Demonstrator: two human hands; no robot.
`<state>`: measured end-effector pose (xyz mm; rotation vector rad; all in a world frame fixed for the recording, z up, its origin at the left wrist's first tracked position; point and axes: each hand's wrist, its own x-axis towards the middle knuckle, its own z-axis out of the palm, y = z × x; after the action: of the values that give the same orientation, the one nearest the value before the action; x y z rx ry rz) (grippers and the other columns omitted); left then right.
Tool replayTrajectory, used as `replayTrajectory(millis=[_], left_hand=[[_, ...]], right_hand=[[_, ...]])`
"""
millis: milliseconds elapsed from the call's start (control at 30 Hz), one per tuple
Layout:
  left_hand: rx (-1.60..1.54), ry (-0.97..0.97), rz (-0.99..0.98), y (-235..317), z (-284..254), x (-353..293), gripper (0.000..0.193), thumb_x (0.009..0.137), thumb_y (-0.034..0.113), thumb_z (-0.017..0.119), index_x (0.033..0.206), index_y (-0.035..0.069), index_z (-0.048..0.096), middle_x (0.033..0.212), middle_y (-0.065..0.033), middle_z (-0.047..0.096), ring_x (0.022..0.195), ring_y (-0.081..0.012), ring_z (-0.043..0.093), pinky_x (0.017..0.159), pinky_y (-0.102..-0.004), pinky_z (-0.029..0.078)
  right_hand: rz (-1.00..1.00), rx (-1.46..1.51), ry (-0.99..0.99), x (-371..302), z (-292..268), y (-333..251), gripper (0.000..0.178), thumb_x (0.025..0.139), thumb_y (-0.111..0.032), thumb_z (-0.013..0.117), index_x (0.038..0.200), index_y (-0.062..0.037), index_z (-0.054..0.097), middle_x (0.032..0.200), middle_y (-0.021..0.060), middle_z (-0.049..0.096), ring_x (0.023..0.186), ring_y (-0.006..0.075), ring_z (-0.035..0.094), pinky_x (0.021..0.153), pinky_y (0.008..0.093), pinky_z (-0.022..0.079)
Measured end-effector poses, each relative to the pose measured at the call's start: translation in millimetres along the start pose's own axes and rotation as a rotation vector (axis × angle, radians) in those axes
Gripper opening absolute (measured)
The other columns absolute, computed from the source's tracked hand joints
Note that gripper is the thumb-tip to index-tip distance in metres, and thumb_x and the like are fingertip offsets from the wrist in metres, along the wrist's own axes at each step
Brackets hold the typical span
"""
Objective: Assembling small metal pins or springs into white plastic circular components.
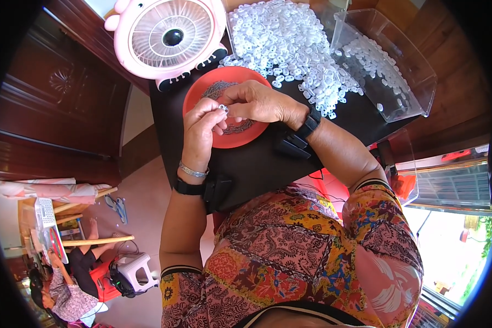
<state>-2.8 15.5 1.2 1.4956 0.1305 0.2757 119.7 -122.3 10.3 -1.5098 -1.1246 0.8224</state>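
While the left hand (199, 128) pinches a small pale piece (223, 109) over the red plate (193, 86), the right hand (261, 103) bends its fingers beside it; whether these grip anything, I cannot tell. Being so tiny, the piece could slip and drop among the grey metal bits (220, 88) below. A nudge from the right wrist could scatter the loose white pile (279, 33) across the surface (246, 169). Both hands hide much of the plate; the frame crops the pink fan (173, 37).
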Motion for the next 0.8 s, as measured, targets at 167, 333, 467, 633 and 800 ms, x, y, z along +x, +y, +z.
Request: replayTrajectory(millis=[167,333,467,633,800], left_hand=[[0.032,0.057,0.084,-1,5,1,0.011,0.082,0.01,0.052,0.077,0.001,0.057,0.072,-0.0027,0.053,0.063,-0.0086,0.052,0.056,-0.0212,0.041],[0.064,0.058,0.072,2,4,0,0.014,0.083,0.012,0.051,0.078,0.001,0.057,0.068,-0.0028,0.054,0.062,-0.0083,0.052,0.056,-0.0208,0.04],[0.061,0.09,-0.002,0,3,0,0.013,0.083,0.013,0.052,0.079,0.002,0.057,0.067,-0.002,0.053,0.06,-0.0081,0.052,0.053,-0.0203,0.039],[0.02,0.106,-0.048,2,5,0,0.014,0.085,0.013,0.051,0.078,0.003,0.056,0.066,-0.0014,0.053,0.059,-0.0079,0.051,0.052,-0.0198,0.038],[-0.036,0.112,0.014,1,4,1,0.013,0.084,0.013,0.054,0.08,0.002,0.059,0.064,-0.0005,0.053,0.055,-0.0066,0.051,0.047,-0.0188,0.037]], right_hand=[[-0.023,0.012,-0.023,0,0,1,0.016,0.08,-0.011,0.056,0.088,0.0012,0.063,0.073,0.0029,0.061,0.066,0.0087,0.057,0.064,0.0233,0.048],[-0.051,-0.086,0.015,-2,4,-2,0.013,0.078,-0.01,0.058,0.085,-0.0001,0.064,0.072,0.0045,0.062,0.067,0.0101,0.059,0.063,0.0261,0.047],[-0.137,-0.27,0.073,-6,7,-8,0.011,0.075,-0.012,0.062,0.082,-0.0027,0.065,0.072,0.0087,0.063,0.066,0.0147,0.06,0.063,0.0292,0.046],[-0.214,-0.303,0.13,-5,9,-5,0.011,0.074,-0.013,0.065,0.081,-0.0045,0.066,0.073,0.0099,0.064,0.064,0.0173,0.06,0.062,0.0293,0.046],[-0.207,-0.28,0.141,-7,11,-9,0.01,0.075,-0.008,0.064,0.082,-0.0009,0.062,0.07,0.0092,0.06,0.065,0.0136,0.058,0.061,0.0283,0.046]])
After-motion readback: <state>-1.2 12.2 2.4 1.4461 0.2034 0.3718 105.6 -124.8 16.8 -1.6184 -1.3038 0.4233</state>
